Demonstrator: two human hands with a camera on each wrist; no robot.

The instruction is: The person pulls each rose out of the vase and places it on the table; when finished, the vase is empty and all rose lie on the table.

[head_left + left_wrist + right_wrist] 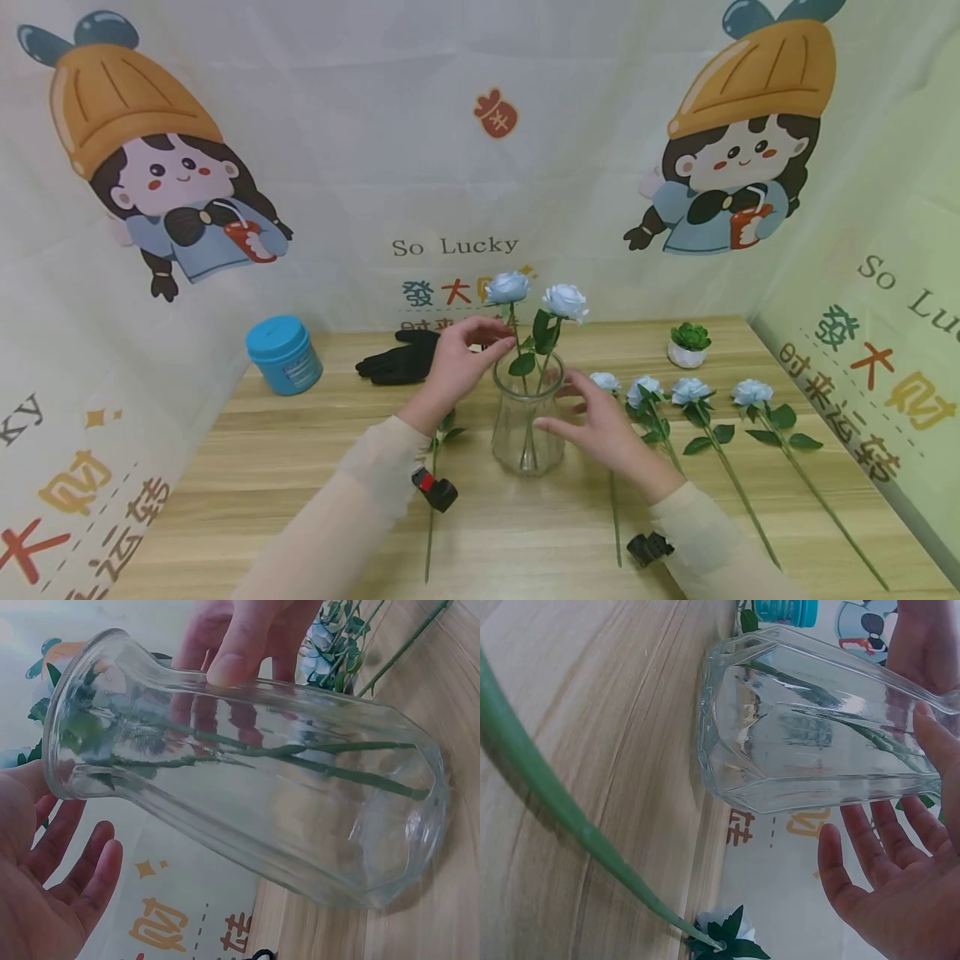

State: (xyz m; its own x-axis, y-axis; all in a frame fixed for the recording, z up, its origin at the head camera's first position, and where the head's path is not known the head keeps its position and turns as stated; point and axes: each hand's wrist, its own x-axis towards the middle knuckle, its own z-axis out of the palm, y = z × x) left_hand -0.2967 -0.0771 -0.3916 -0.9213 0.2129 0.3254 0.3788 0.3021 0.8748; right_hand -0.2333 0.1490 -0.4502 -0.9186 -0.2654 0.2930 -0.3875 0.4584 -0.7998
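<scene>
A clear glass vase (506, 446) stands upright, holding two pale blue roses, the left rose (507, 287) and the right rose (566, 302); their green stems cross inside the glass. At its mouth, my left hand (459, 358) pinches the left rose's stem between thumb and forefinger; the other fingers (101, 847) hang loose beside the rim. My right hand (603, 421) is at the vase's right side. Its thumb (238, 652) touches the glass in front, while the relaxed fingers (877, 840) spread behind, some seen through the glass; whether they press it cannot be told.
Several loose roses (690, 390) lie right of the vase, and another rose stem (430, 525) lies under my left arm. Along the back stand a blue-lidded tub (285, 354), a black glove (397, 358) and a small potted succulent (688, 346). Printed cloth surrounds the wooden table (247, 467).
</scene>
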